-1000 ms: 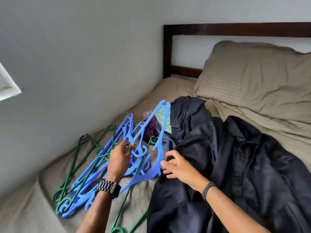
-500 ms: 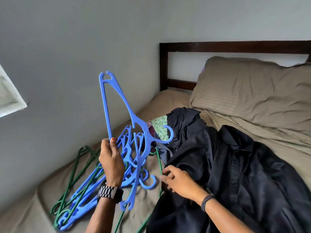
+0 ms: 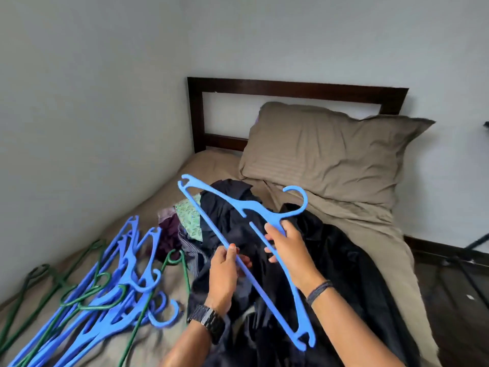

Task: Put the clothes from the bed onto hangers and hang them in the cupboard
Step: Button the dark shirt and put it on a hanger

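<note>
free: bare sheet [image 3: 211,165] by headboard | blocked: hanger pile [image 3: 105,295] left

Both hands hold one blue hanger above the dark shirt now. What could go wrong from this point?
The blue hanger, held by the left hand and right hand, may snag the crumpled dark shirt. The hanger pile looks tangled, so later picks may drag several out together.

Soft, even daylight, fairly bright, no glare. Faint shadows only under the pillow [image 3: 330,152] and along the headboard [image 3: 291,87]. Wide-angle bending at the edges, walls curving outward. Motion blur on the blue hangers [image 3: 105,295] at lower left; centre reasonably sharp, slightly soft overall.
</note>
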Demonstrator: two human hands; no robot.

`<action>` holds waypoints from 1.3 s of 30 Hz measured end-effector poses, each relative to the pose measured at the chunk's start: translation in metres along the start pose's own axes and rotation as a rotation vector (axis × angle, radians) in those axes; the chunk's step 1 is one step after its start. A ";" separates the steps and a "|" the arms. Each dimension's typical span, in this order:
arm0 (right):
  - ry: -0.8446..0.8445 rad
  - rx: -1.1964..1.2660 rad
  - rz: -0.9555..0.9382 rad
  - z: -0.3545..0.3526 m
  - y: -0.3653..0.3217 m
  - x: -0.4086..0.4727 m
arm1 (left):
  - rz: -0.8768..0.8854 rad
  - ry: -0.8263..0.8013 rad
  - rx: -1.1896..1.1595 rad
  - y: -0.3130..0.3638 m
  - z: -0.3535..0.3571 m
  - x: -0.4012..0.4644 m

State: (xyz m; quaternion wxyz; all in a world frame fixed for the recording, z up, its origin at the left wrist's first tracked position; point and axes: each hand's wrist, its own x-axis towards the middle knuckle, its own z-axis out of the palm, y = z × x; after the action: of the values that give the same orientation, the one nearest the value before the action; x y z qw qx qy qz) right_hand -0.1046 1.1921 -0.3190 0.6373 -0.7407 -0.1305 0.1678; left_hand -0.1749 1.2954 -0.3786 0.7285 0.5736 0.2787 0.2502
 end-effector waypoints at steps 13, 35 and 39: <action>0.617 -0.343 -0.190 -0.151 0.053 0.062 | -0.042 -0.539 0.654 -0.032 0.135 0.083; 0.445 -0.830 -0.236 -0.203 0.038 0.112 | 0.501 -0.663 1.107 -0.002 0.151 0.180; 0.344 -0.635 -0.339 -0.189 0.027 0.119 | 0.628 -0.801 0.955 0.032 0.151 0.155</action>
State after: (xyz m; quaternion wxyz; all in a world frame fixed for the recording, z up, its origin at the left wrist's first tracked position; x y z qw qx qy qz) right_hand 0.0812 1.0658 -0.3307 0.4080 -0.8860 -0.1878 -0.1151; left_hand 0.0398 1.3037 -0.3374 0.3363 0.9327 -0.1110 0.0685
